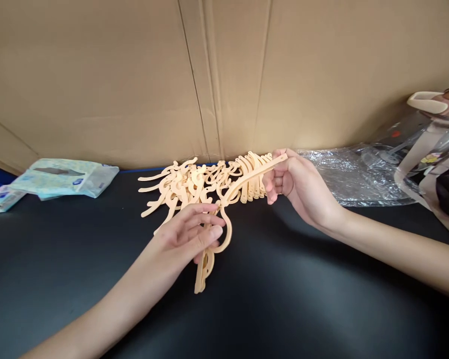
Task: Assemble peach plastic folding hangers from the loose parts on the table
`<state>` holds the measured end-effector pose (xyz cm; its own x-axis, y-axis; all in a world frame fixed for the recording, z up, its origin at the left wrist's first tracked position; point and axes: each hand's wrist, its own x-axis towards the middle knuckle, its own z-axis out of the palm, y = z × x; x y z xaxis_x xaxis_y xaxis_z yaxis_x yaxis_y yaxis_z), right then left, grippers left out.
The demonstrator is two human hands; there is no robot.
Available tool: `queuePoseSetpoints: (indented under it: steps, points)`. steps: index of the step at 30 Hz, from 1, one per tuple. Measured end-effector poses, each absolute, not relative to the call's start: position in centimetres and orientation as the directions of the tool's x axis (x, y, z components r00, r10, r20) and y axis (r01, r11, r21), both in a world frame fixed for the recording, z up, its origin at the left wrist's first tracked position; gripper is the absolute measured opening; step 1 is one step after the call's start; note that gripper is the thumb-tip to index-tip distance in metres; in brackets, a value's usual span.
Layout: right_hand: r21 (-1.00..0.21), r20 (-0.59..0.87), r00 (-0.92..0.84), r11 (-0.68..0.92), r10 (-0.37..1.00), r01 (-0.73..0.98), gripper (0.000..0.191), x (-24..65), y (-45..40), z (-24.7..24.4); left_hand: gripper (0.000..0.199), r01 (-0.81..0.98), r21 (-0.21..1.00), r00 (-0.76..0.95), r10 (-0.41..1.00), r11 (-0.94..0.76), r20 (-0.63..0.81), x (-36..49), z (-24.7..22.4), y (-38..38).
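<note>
A peach-coloured plastic folding hanger (243, 180) is held between both hands above the black tabletop. My left hand (190, 232) is closed around its lower arm, which points down toward me beside the curved hook. With thumb and fingers, my right hand (301, 182) pinches the upper end of the other arm, which slants up to the right. Just behind lies a loose pile of similar hanger pieces (179, 187), partly covered by my left hand. A neat row of hanger parts (252, 192) lies beyond the raised arm, near my right fingers.
Cardboard (232, 75) walls off the back of the black table (284, 299). A blue-and-white tissue pack (63, 174) lies at the left. Crumpled clear plastic (351, 174) spreads at the right, next to a clear bottle with a pink lid (445, 107) and a strap.
</note>
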<state>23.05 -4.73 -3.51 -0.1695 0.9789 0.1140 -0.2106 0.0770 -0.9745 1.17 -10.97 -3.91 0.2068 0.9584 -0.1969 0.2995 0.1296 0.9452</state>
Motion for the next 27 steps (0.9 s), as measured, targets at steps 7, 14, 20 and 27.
queuePoseSetpoints:
  steps: [7,14,20,27]
  points:
    - [-0.966,0.228,-0.293,0.179,0.929,-0.184,0.007,23.1,-5.9,-3.0,0.043,0.445,0.892,-0.016,0.995,-0.084,0.101,0.6,-3.9,-10.7]
    - [-0.952,0.271,-0.307,0.302,0.912,0.055,0.007,23.7,-5.3,-2.8,0.038,0.096,0.858,0.335,0.796,0.504,-0.505,1.3,-4.3,-11.4]
    - [-0.281,0.243,-0.646,0.690,0.724,0.667,0.007,24.7,-4.5,-1.9,0.035,0.190,0.910,0.277,0.869,0.370,-0.411,1.1,-4.3,-11.3]
    - [0.425,0.334,-0.910,0.822,0.247,0.379,0.025,22.3,-9.1,-2.9,0.038,0.201,0.891,0.455,0.766,0.408,-0.454,1.9,-4.3,-12.0]
